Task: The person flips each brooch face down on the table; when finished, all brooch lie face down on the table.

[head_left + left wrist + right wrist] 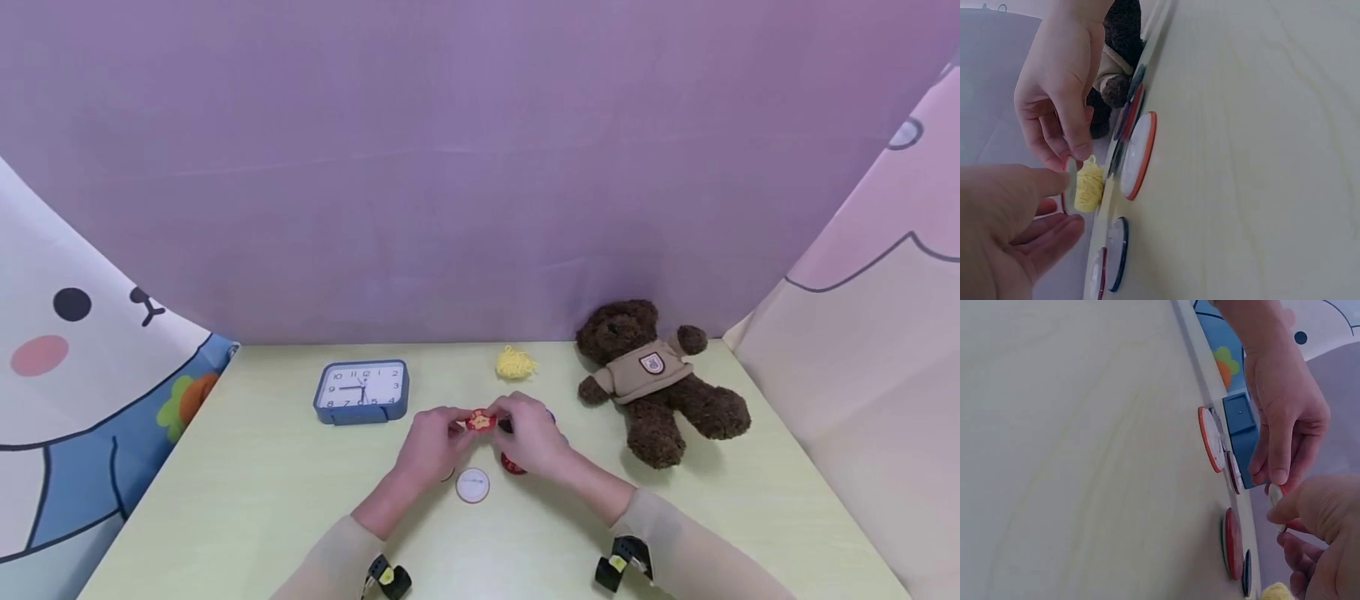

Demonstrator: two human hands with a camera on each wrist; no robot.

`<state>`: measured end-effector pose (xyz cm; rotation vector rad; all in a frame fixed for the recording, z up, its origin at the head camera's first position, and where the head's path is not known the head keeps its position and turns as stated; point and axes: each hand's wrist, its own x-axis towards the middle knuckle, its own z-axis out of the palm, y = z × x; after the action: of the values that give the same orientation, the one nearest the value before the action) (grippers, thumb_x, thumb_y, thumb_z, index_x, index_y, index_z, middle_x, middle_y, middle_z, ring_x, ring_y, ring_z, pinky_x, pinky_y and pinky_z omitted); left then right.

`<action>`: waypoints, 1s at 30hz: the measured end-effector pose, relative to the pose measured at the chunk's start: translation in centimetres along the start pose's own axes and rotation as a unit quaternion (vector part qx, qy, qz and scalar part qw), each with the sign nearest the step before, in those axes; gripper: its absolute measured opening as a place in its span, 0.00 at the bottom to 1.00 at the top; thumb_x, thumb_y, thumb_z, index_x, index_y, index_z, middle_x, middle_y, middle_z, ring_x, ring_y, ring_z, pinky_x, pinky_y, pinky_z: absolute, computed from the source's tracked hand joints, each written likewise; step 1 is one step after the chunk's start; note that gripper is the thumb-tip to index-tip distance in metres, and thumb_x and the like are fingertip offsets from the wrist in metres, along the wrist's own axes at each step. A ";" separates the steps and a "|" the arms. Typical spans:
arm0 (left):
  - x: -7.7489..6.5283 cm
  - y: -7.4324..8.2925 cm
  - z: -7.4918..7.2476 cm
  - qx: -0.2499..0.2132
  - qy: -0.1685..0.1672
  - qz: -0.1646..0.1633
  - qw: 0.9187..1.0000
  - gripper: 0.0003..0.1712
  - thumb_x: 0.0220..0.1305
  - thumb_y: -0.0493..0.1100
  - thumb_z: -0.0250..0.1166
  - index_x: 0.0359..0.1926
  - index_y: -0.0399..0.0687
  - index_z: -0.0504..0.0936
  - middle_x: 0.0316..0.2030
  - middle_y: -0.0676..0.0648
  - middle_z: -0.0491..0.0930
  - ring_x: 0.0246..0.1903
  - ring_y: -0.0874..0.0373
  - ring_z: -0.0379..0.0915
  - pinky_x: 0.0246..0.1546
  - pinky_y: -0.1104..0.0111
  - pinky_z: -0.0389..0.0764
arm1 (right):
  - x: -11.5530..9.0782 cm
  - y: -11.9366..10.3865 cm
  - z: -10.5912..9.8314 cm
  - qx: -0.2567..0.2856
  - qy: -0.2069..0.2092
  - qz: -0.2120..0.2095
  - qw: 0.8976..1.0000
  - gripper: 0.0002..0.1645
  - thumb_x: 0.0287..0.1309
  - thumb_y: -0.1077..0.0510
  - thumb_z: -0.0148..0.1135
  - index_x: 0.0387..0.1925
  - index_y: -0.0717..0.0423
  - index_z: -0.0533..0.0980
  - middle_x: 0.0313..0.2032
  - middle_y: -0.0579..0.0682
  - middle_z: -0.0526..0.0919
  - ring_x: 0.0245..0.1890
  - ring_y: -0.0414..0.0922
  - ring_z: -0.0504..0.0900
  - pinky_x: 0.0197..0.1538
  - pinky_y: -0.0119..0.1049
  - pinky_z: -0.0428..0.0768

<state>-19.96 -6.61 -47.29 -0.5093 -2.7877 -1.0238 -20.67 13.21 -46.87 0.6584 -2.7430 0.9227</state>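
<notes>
My left grip and right grip pinch opposite sides of the badge, which lies between them above the surface, short of its far edge.

Reached in from the near left of the red badge with the left forearm, and from its near right with the right forearm, both bare beyond beige sleeves. Pinched the left side of the badge with the left hand and its right side with the right hand. Brought both close together across the badge, fingers bent.
</notes>
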 end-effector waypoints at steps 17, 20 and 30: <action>0.1 1.0 -1.3 -0.094 0.147 0.058 0.983 0.07 0.68 0.36 0.73 0.45 0.42 0.89 0.34 0.44 0.93 0.32 0.56 0.92 0.35 0.72 0.89 | 1.4 -1.3 -2.5 0.033 0.067 -0.038 0.997 0.02 0.66 0.63 0.71 0.39 0.54 0.86 0.35 0.48 0.90 0.18 0.30 0.71 0.23 0.25 0.73; 0.0 1.2 -1.5 -0.091 0.141 0.045 0.985 0.09 0.68 0.38 0.73 0.48 0.44 0.88 0.33 0.44 0.93 0.30 0.56 0.91 0.34 0.71 0.90 | 1.4 -1.5 -2.6 0.040 0.063 -0.040 0.996 0.05 0.66 0.63 0.71 0.43 0.56 0.86 0.33 0.48 0.90 0.19 0.30 0.71 0.24 0.26 0.74; -0.4 0.8 -1.6 -0.121 0.107 0.054 0.985 0.20 0.61 0.36 0.78 0.54 0.39 0.88 0.34 0.44 0.92 0.31 0.54 0.91 0.36 0.67 0.91 | 1.4 -1.4 -2.3 0.059 0.046 -0.044 0.996 0.11 0.65 0.65 0.70 0.48 0.57 0.82 0.30 0.48 0.88 0.19 0.30 0.72 0.24 0.26 0.74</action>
<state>-19.34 -7.14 -45.70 -0.5374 -2.4362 -1.3160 -21.23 13.12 -43.88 0.7313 -2.5732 1.0730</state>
